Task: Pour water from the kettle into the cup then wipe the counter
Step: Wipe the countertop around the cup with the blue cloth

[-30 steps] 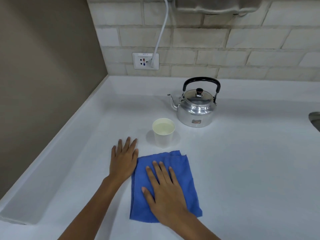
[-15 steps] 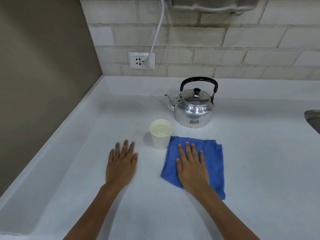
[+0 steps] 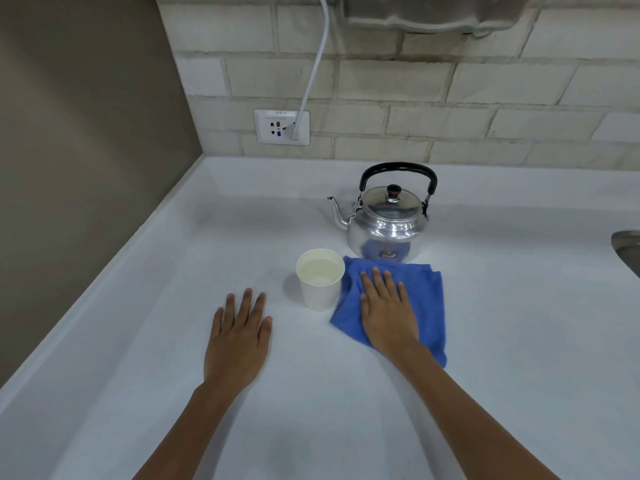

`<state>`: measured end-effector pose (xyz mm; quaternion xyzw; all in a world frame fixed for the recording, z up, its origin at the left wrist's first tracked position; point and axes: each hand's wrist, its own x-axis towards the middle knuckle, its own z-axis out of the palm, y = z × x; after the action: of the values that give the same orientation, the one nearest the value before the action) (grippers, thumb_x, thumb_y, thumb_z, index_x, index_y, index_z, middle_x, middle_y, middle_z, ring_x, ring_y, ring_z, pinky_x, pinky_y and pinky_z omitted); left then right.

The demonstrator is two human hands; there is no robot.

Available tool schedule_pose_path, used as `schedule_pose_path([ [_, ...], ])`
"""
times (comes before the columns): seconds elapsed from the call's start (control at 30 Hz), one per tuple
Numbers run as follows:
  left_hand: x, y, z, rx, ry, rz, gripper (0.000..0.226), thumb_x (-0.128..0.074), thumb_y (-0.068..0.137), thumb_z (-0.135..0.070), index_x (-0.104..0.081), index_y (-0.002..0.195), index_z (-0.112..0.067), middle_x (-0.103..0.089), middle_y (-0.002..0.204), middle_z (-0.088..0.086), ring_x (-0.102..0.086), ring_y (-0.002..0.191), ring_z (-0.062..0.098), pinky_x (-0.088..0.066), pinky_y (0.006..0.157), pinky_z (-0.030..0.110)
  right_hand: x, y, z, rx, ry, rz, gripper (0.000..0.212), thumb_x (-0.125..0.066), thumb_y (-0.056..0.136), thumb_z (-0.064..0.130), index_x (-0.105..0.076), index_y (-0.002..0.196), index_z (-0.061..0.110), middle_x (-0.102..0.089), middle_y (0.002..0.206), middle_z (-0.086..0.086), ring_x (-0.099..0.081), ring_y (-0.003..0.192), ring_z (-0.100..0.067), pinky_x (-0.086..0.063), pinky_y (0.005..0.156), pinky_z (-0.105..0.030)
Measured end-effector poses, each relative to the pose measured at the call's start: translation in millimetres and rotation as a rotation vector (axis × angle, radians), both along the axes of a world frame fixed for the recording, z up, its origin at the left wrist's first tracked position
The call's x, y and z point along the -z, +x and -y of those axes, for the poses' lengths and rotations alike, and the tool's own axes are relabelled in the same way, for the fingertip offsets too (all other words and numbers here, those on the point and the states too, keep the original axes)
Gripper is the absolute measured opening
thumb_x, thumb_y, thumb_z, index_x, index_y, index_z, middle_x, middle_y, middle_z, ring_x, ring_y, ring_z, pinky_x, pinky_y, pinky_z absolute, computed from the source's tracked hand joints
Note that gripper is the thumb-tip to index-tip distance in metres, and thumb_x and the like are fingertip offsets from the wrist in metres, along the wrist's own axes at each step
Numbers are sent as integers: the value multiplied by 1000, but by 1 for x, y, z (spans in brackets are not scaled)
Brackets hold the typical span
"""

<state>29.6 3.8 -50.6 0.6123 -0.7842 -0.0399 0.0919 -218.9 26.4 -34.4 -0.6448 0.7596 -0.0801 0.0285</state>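
Note:
A shiny metal kettle (image 3: 389, 223) with a black handle stands upright on the white counter (image 3: 519, 341), its spout pointing left. A white paper cup (image 3: 320, 280) filled with water stands just in front of it, to the left. A blue cloth (image 3: 426, 299) lies flat between cup and kettle, touching both. My right hand (image 3: 386, 306) presses flat on the cloth, fingers spread toward the kettle. My left hand (image 3: 239, 336) rests palm down on the bare counter, left of the cup, holding nothing.
A tiled wall with a power socket (image 3: 282, 127) and a white cable (image 3: 313, 67) rises behind the counter. A brown wall borders the left side. The metal rim of a sink (image 3: 627, 251) shows at the right edge.
My right hand has slid the blue cloth away from me and to the right, from near the front up against the cup and kettle. The left hand stayed flat on the counter.

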Motion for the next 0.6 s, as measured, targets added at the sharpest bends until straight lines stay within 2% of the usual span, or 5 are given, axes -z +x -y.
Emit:
schedule_pose_path([
  [0.17,2,2,0,5,8,-17,57,-1,90,-49,5,142,-26,1,156,-3,5,143,22,-2,117,38,9,-21,-16,-224,-8,-9,47,-21,100,28,-8,144,25,-8,157,2,-2,144,-17,2,116,-32],
  [0.23,2,1,-1,12,0,-2,67,10,80,-51,4,142,-25,-1,156,-2,3,143,23,-3,116,38,10,-40,-27,-187,-19,-28,46,-22,100,29,-10,144,27,-10,156,5,-3,144,-14,0,116,-32],
  [0.37,0,-1,-1,4,-12,23,71,13,78,-50,1,143,-25,-2,156,1,2,143,25,-4,116,39,4,-33,-14,-2,-10,-56,48,-17,99,32,-2,145,27,-3,158,2,1,144,-18,-2,117,-40],
  [0.5,1,-1,-1,10,-9,5,71,10,78,-51,-1,143,-24,-5,156,1,1,143,26,-5,117,40,5,-6,-13,-98,-25,11,48,-20,99,32,-7,145,26,-8,157,-1,-3,144,-23,-2,117,-42],
  [0.6,0,1,0,10,-7,-12,70,9,78,-52,1,142,-25,-5,156,0,1,143,24,-5,116,39,8,-28,-31,-160,-24,-12,46,-23,99,31,-15,144,29,-16,155,3,-9,144,-18,-6,117,-38],
])
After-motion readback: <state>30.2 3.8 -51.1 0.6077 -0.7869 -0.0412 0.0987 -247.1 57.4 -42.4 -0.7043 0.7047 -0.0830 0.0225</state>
